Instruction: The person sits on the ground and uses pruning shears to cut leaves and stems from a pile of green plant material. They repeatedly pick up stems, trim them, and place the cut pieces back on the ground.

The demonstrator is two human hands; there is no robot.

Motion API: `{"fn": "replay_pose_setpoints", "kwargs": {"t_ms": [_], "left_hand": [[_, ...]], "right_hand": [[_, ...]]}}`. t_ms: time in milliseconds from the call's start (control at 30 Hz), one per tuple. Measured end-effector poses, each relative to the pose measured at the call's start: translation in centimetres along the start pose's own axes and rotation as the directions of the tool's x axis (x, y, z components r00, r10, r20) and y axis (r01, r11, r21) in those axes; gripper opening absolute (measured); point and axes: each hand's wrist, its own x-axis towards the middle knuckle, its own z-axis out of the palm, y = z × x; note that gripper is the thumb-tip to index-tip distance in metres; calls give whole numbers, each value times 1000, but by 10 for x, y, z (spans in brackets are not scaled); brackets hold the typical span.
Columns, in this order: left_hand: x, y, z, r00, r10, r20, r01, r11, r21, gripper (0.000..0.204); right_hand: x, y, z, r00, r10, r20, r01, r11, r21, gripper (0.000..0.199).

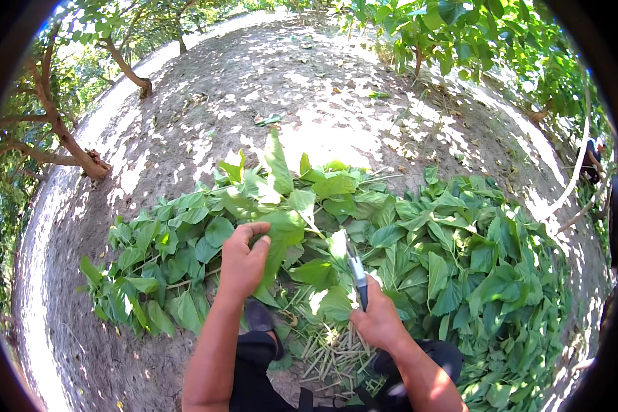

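My left hand (244,259) is closed at a leafy green branch (283,230), its fingers partly hidden among the broad leaves. In my right hand (379,317) I grip pruning shears (358,275) by the dark handle. Their metal blades point up and away from me, close to the branch's cut end and pale stem. Whether the blades touch the stem I cannot tell. Below my hands lies a heap of short cut stems (333,357). Leafy branches (178,237) are spread at the left, and a large pile of leaves (460,254) covers the right side.
Dry, sun-dappled soil (254,96) stretches ahead. A tree trunk (82,154) leans at the left, and leafy trees (453,34) stand at the far right. A pale curved branch (575,178) rises at the right edge. My shoe (259,317) is beside the stems.
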Motion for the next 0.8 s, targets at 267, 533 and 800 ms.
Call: {"fn": "replay_pose_setpoints", "kwargs": {"t_ms": [267,533,800], "left_hand": [[-69,15,23,954,219,207,-228,973,21,28],[-55,4,58,694,-327,642,689,561,-459,35],[-57,-15,58,657,-291,695,754,258,-604,32]], "right_hand": [[1,-12,-1,997,12,-70,-5,995,104,63],[-8,-17,20,993,-114,-15,115,986,122,67],[-16,-40,23,987,-126,99,109,981,160,64]]}}
